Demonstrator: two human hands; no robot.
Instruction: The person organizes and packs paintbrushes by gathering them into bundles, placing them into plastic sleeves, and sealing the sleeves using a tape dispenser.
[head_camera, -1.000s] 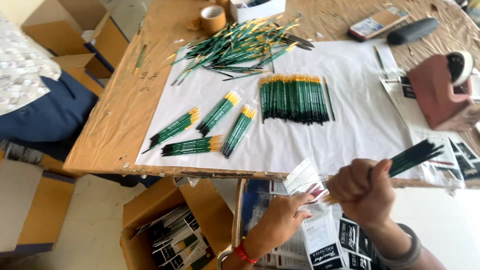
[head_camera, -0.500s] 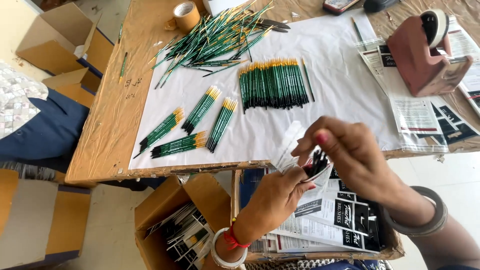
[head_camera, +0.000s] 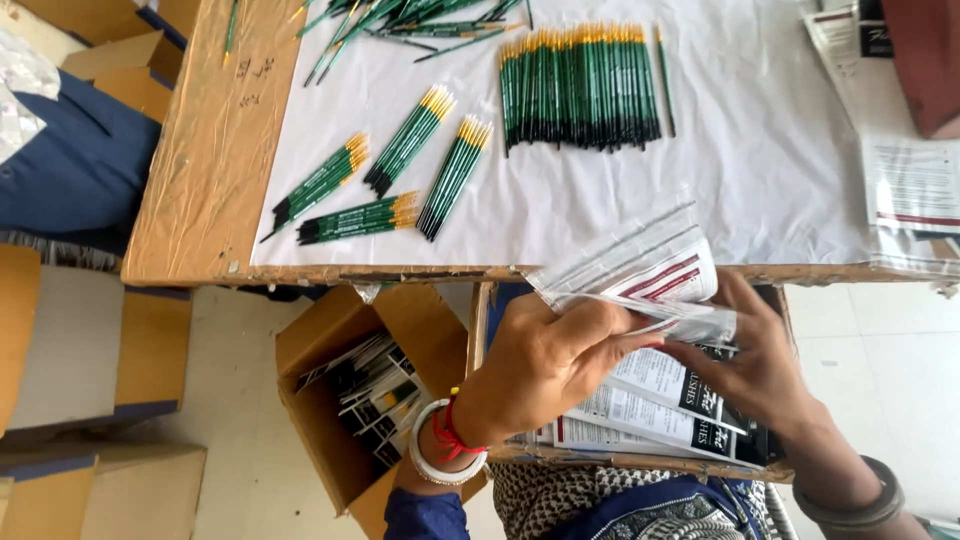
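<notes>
My left hand (head_camera: 560, 360) grips a fanned stack of clear plastic sleeves (head_camera: 640, 265) with printed red-and-white inserts, held just below the table's front edge. My right hand (head_camera: 755, 365) meets it from the right and pinches the lower edge of the sleeves. No brush shows in either hand. Under my hands a shallow cardboard tray (head_camera: 640, 462) on my lap holds black-and-white printed cards (head_camera: 650, 410). On the white sheet (head_camera: 760, 150) lie green-handled brushes with yellow ends: a neat row (head_camera: 580, 85) and small bundles (head_camera: 410, 140) to its left.
An open cardboard box (head_camera: 320, 350) of packed brushes stands on the floor below the table. A loose brush pile (head_camera: 400, 15) lies at the top. Printed paper sheets (head_camera: 915, 185) and a red tape dispenser (head_camera: 925, 60) are right. Another person in blue (head_camera: 70, 170) sits left.
My right hand held a bundle of brushes by the sleeves a second ago; now no brushes show and both hands are on the sleeve stack. The camera has moved closer and lower.
</notes>
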